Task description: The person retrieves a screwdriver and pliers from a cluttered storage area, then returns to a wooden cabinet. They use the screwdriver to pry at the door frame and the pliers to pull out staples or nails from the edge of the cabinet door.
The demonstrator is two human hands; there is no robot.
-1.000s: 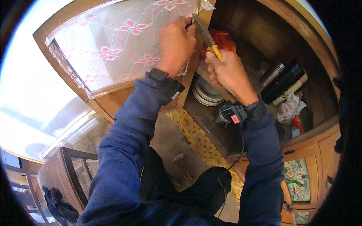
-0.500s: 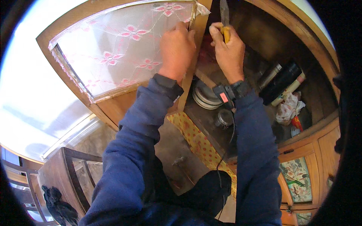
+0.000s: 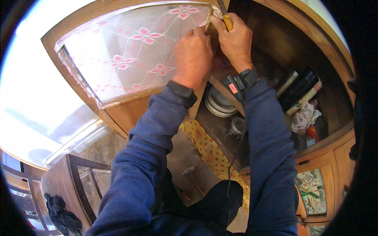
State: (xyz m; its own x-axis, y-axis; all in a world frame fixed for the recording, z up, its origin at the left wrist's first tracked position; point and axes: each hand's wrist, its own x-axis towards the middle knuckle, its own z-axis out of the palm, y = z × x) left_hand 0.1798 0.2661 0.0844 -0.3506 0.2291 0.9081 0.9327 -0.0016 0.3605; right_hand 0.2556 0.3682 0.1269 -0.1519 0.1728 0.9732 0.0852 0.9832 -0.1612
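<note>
A wooden cabinet door (image 3: 124,112) stands swung out, its window covered by white netting (image 3: 118,74) with pink flowers. My left hand (image 3: 193,59) is closed at the window's right edge, fingers curled against the frame; whatever they pinch is hidden. Just right of it, my right hand (image 3: 238,45) grips a tool with a yellow handle (image 3: 228,23) and a narrow grey metal end pointing up. The kind of tool is unclear. Its thumb side is by the loose whitish cloth edge (image 3: 215,12) at the window's upper right corner.
Inside the cabinet are stacked round metal lids or tins (image 3: 218,104), a glass jar (image 3: 238,125), a black cylinder (image 3: 297,92) and a crumpled plastic bag (image 3: 305,118). Yellow dotted cloth (image 3: 212,157) hangs from the shelf edge. A dark wooden chair (image 3: 63,177) stands at lower left.
My right hand has come left and slightly up with the yellow-handled tool, to the door's corner beside my left hand. The whole view has shifted slightly.
</note>
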